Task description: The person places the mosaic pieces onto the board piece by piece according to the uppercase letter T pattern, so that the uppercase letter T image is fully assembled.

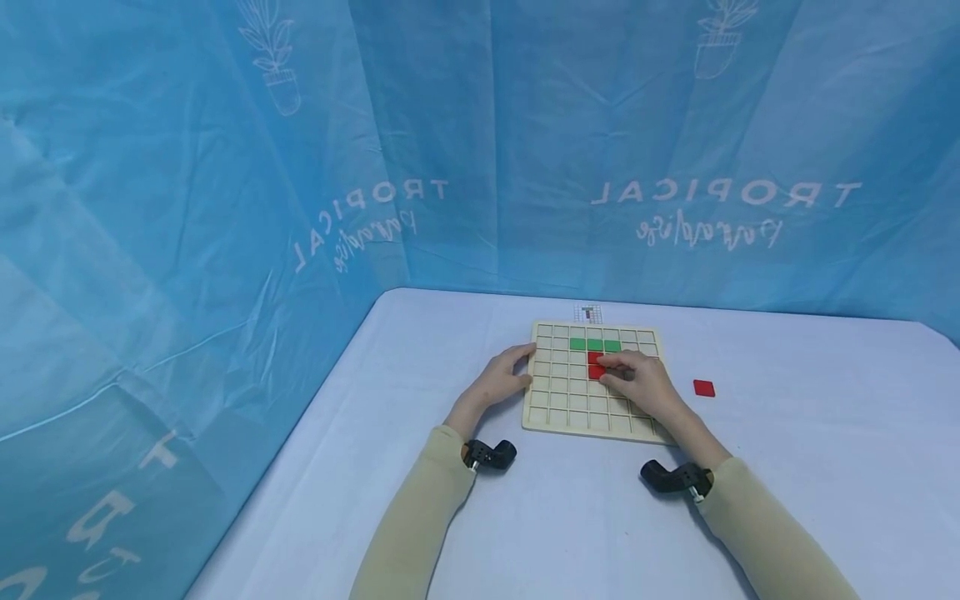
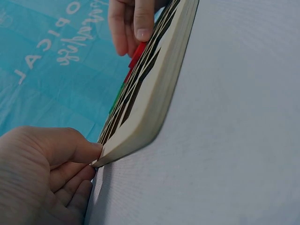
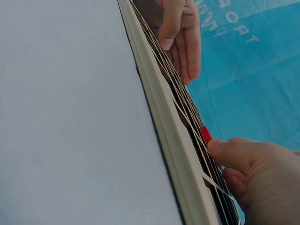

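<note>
A pale wooden grid board [image 1: 558, 421] lies on the table. Three green square tiles [image 1: 595, 344] sit in a row in its upper part. Below the middle one is a red square tile [image 1: 595, 357], and just under that a second red tile [image 1: 596, 372]. My right hand [image 1: 643, 385] pinches a red tile [image 3: 206, 135] between thumb and fingers at the grid; its far side is hidden by the fingers. My left hand [image 1: 497, 379] rests against the board's left edge, with thumb and fingers spread apart along it.
Another red tile [image 1: 703, 388] lies on the white tablecloth [image 1: 555, 517], right of the board. Behind the board is a small printed grid card [image 1: 588, 313]. Blue printed curtains [image 1: 540, 125] stand behind and on the left. Each wrist wears a black camera mount [image 1: 491, 455].
</note>
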Available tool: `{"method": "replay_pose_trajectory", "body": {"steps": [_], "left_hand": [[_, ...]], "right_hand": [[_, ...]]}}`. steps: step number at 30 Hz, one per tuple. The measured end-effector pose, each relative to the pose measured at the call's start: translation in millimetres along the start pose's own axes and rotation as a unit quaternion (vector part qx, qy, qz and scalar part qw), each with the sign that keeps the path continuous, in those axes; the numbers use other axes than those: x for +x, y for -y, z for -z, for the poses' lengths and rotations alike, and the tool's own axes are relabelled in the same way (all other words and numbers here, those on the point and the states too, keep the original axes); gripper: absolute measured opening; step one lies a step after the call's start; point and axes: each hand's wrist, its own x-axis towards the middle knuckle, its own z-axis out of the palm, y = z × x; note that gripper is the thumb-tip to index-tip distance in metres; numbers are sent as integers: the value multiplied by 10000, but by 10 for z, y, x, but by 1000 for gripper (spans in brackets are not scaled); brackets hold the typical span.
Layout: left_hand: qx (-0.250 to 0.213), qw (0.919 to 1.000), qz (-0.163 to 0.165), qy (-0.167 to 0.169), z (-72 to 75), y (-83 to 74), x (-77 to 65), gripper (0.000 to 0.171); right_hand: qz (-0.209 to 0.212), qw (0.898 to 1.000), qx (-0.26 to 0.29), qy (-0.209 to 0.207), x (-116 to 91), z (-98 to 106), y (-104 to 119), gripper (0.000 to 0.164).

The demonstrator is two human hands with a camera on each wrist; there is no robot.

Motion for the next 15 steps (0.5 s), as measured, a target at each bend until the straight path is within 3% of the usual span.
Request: {"method": "replay_pose_trajectory", "body": {"steps": [10, 15], "left_hand": [[-6, 10000, 48, -22, 37, -26, -30, 60], [18, 10000, -33, 42, 15, -16, -18, 59]], "right_hand": [[-101, 9999, 48, 73, 23, -13, 16, 31], [-440, 9969, 646, 107, 70, 125, 170, 33]]}}
